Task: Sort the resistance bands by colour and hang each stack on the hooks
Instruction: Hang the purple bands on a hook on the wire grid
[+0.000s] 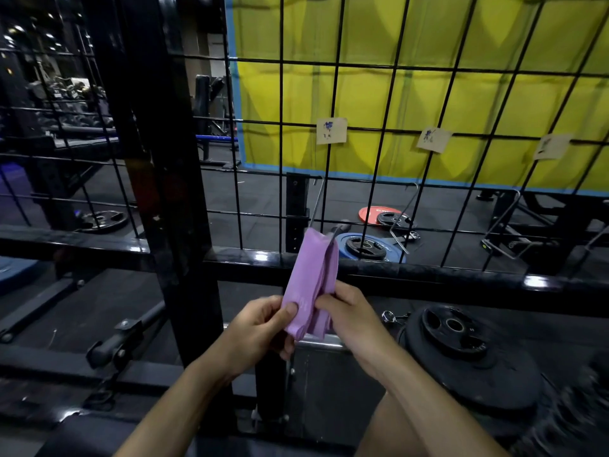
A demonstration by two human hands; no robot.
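Note:
A stack of purple resistance bands (pixel 313 275) hangs from the left metal hook (pixel 317 202) on the black wire grid (pixel 389 133). My left hand (pixel 260 328) pinches the lower left part of the bands between thumb and fingers. My right hand (pixel 349 311) grips their lower right edge. Two more hooks hang empty on the grid, a middle hook (pixel 403 219) and a right hook (pixel 501 222). Above each hook a paper label is clipped: the left label (pixel 331 130), the middle label (pixel 434 139) and the right label (pixel 552 146).
A thick black post (pixel 171 179) stands left of the hooks. Black weight plates (pixel 461 344) lie at the lower right; blue (pixel 369 247) and red (pixel 379 214) plates lie on the floor behind the grid. A yellow curtain (pixel 428 77) hangs beyond.

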